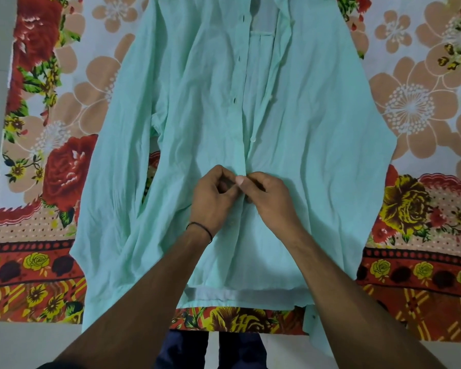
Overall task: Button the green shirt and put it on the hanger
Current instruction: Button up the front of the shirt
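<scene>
The green shirt (197, 107) lies flat, front up, on a floral sheet, collar at the far end and hem near me. Its front is parted above my hands, with several buttonholes showing along the left placket. My left hand (213, 198) pinches the left placket edge low on the shirt. My right hand (270, 199) pinches the right placket edge against it, thumbs meeting at the centre line. The button between my fingers is hidden. No hanger is in view.
The floral sheet (410, 107) with red, peach and yellow flowers covers the surface on both sides of the shirt. Pale floor (0, 342) shows at the near edge. My dark-trousered legs (210, 350) stand below the sheet's near edge.
</scene>
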